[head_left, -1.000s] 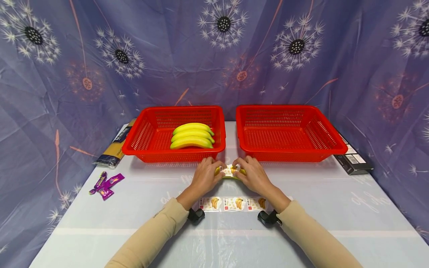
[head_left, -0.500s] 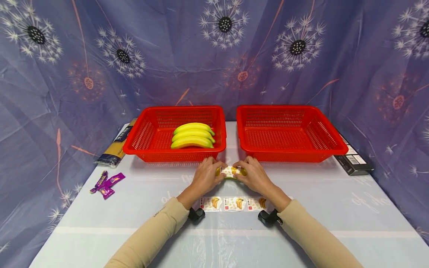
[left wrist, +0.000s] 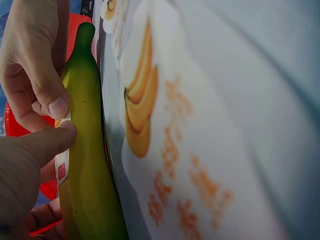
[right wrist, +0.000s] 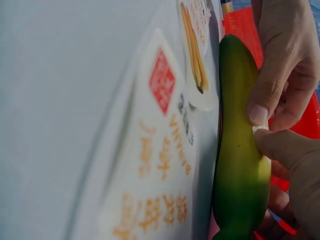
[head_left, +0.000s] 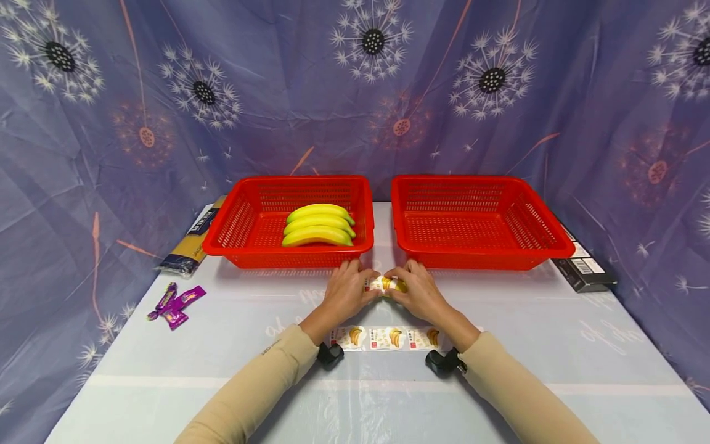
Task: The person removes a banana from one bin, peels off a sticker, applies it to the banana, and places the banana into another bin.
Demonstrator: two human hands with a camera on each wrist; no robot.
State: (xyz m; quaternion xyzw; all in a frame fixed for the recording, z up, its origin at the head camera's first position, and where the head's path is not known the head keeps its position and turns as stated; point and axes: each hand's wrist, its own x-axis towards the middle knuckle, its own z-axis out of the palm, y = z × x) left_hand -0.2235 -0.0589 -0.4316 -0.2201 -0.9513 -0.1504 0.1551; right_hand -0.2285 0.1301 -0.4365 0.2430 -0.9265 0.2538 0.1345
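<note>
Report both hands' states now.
Left hand: grips the banana, thumb on its sticker.
Right hand: grips the same banana, pressing the sticker.

- Two red baskets (head_left: 288, 256) (head_left: 477, 256) stand just beyond the hands and block the way forward; a narrow gap runs between them.
- A sticker strip (head_left: 388, 338) lies nearer the person.
- Bare worktop (head_left: 554, 345) opens right; purple wrappers (head_left: 176, 303) lie left.

Purple wrappers (head_left: 175, 304) and a yellow packet (head_left: 192, 243) lie left; a dark box (head_left: 582, 266) sits right.
</note>
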